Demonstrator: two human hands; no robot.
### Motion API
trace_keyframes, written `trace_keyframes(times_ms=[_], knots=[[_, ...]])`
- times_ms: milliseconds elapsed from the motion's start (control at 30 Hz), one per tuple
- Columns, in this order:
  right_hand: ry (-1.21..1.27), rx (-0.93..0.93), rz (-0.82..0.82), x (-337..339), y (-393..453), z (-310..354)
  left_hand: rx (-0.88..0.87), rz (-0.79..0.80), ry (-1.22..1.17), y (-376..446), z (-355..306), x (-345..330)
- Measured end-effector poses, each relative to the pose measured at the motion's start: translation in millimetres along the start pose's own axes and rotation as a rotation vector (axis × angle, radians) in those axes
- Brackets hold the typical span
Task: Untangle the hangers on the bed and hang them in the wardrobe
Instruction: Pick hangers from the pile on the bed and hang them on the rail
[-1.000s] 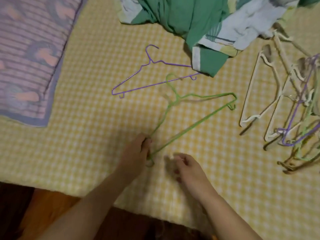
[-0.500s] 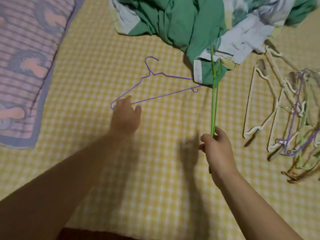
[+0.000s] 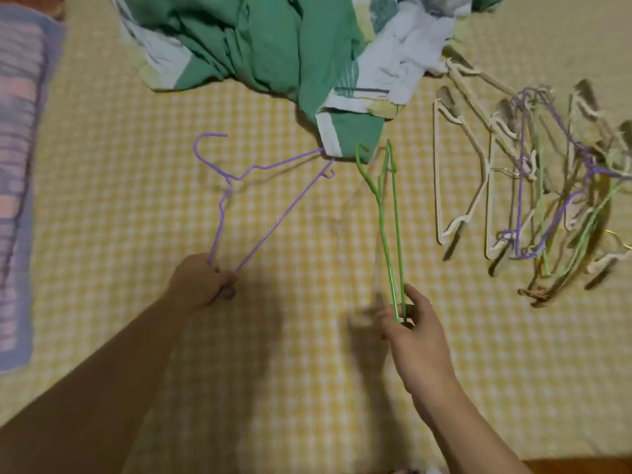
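The purple wire hanger (image 3: 239,200) is up off the bed, held at one corner by the left hand (image 3: 201,278), w/ fingers curled tight round the wire. Its hook points up and away from the grip. The far corner, the end most distant from the grip, sits right at the edge of the green and white blanket (image 3: 273,49). It might be tucked under the cloth; can't tell for sure.

The green wire hanger (image 3: 390,227) is in the right hand (image 3: 408,323), pinched at its bottom corner and seen edge on, so it looks very thin. Its hook and top, far from the grip, are also next to the blanket edge.

What could go wrong: if either hanger gets pulled fast, the small end hook could snag the blanket and drag it. The two hangers are apart now, but if the hands come close the hooks could catch each other again.

Off to the right of the right hand, well apart, lies the tangled pile of hangers (image 3: 533,186), cream, purple & green ones mixed. Swinging the green one that way could hook it into the pile.

All of it is on the yellow checked bed sheet (image 3: 119,206). No wardrobe in view.
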State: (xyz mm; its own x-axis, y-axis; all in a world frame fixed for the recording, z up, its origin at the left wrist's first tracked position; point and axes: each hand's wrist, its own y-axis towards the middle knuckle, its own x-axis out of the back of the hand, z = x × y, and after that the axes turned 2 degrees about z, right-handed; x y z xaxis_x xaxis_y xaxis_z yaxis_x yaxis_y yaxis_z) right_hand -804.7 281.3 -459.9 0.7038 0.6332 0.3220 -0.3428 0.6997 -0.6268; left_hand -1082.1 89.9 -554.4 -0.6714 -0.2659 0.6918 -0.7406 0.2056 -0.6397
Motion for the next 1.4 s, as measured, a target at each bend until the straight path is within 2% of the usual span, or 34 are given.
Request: trace_keyframes(times_ms=[67,100,233,333,467,567,633,767,967,1100,1300,1400], knots=[[-0.007,-0.023,0.018,18,-16,13,0.024,-0.006,0.062,-36,6,-15],[-0.035,-0.037,0.009,27,-20,18,0.058,0.009,0.007,-56,6,-23],[-0.078,-0.178,0.012,76,-44,18,0.175,0.130,-0.493,-153,-8,-59],[-0.032,-0.168,0.074,107,-63,21,0.099,0.067,-0.697,-205,-26,-62],[0.052,-0.102,0.144,167,-111,23,-0.057,0.038,-0.723,-299,-79,-38],[0.282,-0.123,0.152,231,-167,9,-0.219,0.071,-0.643,-380,-132,-28],[0.403,-0.136,0.066,282,-209,-2,-0.320,0.139,-0.600,-431,-173,-35],[0.443,-0.169,-0.231,374,-265,-57,-0.443,0.411,-0.453,-512,-252,-77],[0.673,-0.382,-0.582,456,-316,-137,-0.453,0.852,-0.184,-587,-314,-151],[0.878,-0.502,-0.700,460,-356,-176,-0.425,1.118,0.048,-607,-342,-194],[1.186,-0.624,-0.918,407,-439,-214,-0.490,1.319,0.500,-648,-353,-260],[1.379,-0.632,-1.150,376,-511,-229,-0.615,1.403,0.748,-715,-331,-297]])
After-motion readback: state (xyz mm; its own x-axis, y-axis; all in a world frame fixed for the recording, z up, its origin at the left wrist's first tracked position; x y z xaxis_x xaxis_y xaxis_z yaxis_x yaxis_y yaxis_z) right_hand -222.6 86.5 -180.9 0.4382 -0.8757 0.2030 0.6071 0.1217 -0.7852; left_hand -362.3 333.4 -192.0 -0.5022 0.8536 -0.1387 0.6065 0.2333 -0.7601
